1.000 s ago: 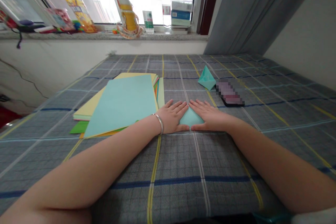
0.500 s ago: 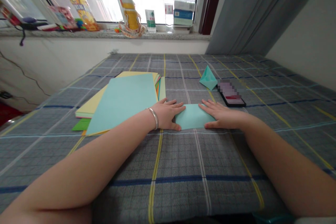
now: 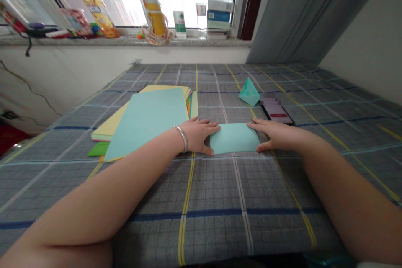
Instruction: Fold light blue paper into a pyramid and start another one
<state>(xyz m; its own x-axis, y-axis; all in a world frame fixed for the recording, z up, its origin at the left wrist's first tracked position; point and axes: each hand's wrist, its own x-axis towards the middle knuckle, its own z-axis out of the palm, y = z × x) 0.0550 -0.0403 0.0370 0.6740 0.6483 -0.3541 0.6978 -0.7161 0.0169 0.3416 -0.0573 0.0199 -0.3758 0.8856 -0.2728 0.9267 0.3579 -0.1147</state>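
A small folded light-teal paper (image 3: pixel 235 138) lies flat on the grey plaid cloth (image 3: pixel 213 201) in front of me. My left hand (image 3: pixel 198 135), with a silver bracelet on the wrist, lies flat with fingers stretched out, pressing the paper's left edge. My right hand (image 3: pixel 276 135) lies flat too, fingers out, on the paper's right edge. Most of the paper shows between the two hands.
A stack of coloured paper sheets (image 3: pixel 147 119), teal on top, lies left of my left hand. A folded teal paper shape (image 3: pixel 249 92) stands further back, with a phone (image 3: pixel 276 113) beside it. Bottles and boxes line the windowsill (image 3: pixel 125 42). A grey curtain (image 3: pixel 301 12) hangs at right.
Both hands have slid apart, left hand leftward and right hand rightward, across the folded paper. The paper, mostly covered a second ago, now shows as a flat rectangle.
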